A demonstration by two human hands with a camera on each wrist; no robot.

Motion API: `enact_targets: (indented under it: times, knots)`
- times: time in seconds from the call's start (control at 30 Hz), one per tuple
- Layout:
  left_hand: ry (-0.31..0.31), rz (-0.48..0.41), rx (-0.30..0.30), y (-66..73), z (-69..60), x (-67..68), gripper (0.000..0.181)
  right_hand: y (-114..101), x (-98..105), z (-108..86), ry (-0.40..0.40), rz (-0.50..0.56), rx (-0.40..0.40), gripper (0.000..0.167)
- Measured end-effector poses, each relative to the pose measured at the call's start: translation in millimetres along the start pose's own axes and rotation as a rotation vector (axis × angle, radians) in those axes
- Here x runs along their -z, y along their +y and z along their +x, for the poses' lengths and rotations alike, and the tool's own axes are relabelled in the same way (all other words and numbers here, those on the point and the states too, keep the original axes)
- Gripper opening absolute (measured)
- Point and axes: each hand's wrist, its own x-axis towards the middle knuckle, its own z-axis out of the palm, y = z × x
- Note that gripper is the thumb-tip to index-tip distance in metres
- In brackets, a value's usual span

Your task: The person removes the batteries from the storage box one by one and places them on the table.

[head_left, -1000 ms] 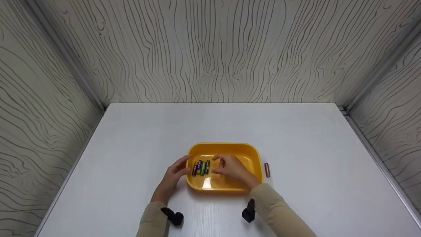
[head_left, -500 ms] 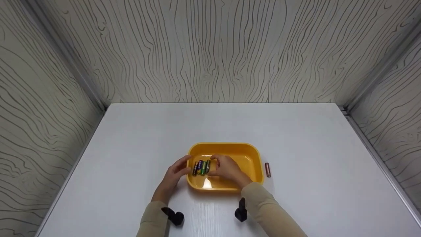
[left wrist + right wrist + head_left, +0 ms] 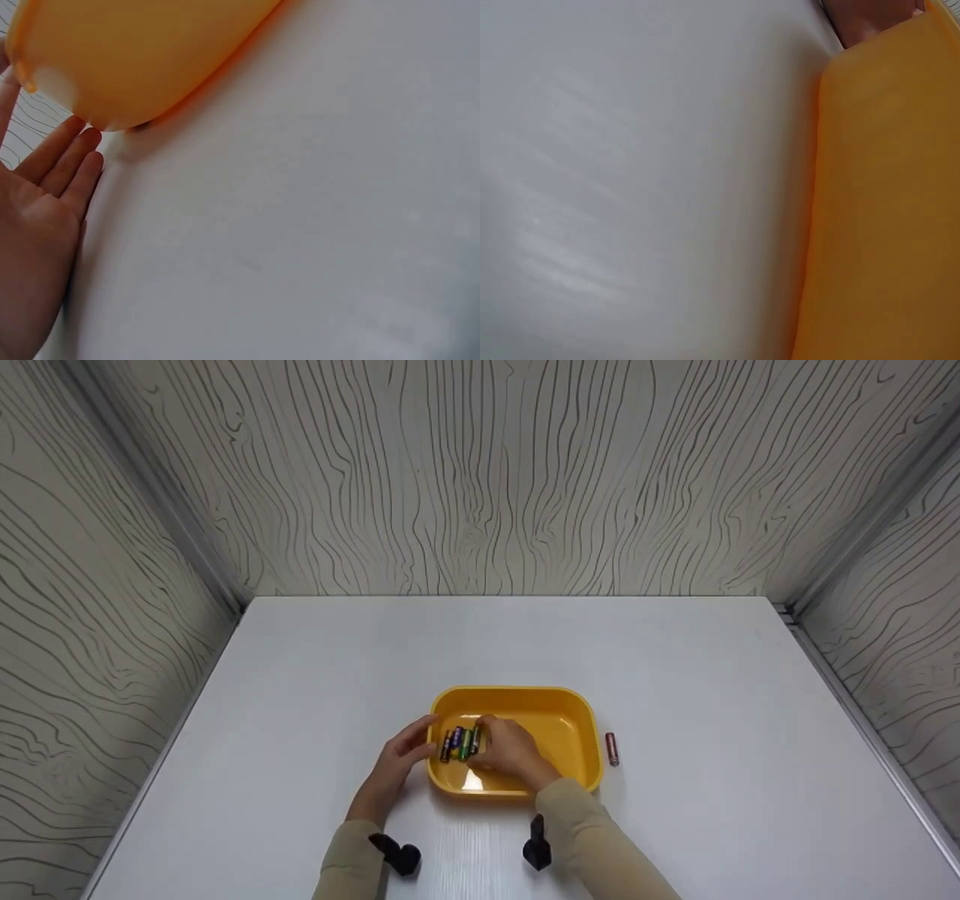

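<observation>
Patterned wall panels (image 3: pixel 480 472) stood at twelve o'clock, beyond a white table (image 3: pixel 712 675). Two beige sleeves, the right one (image 3: pixel 600 840) and the left one (image 3: pixel 349 859), came in from five and seven o'clock. A yellow tray (image 3: pixel 566 735) sat on the table between the forearms.

The left hand (image 3: pixel 394 765) was at the tray's nine o'clock side, thumb and forefinger apart at the rim, its other fingers fairly straight by the outer wall. The right hand (image 3: pixel 514 748) reached in across the five o'clock rim, thumb and fingertips bent about the ends of a dark battery (image 3: pixel 475 740); whether they gripped it, I could not tell.

A black device showed at each wrist, left (image 3: pixel 401 856) and right (image 3: pixel 537 847). Toward nine o'clock inside the tray, that dark battery lay beside a green battery (image 3: pixel 465 744), a purple battery (image 3: pixel 457 737) and a black battery (image 3: pixel 446 746). A red battery (image 3: pixel 612 749) lay outside, just beyond the three o'clock rim.
</observation>
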Motion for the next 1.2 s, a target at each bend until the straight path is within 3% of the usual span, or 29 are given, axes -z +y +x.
enact_targets:
  times: [0.53,0.9,1.2]
  knots:
    - [0.025,-0.001,0.024,2.2,0.2,-2.4,0.053,2,0,0.9,0.018,-0.032,0.008,0.055]
    - [0.02,-0.003,0.03,3.5,-1.2,-1.8,0.055,-3,6,-1.6,-0.001,0.021,-0.015,0.055]
    - [0.013,0.021,-0.016,0.8,-0.2,-1.2,0.056,-8,17,-7.3,-0.006,0.033,0.02,0.054]
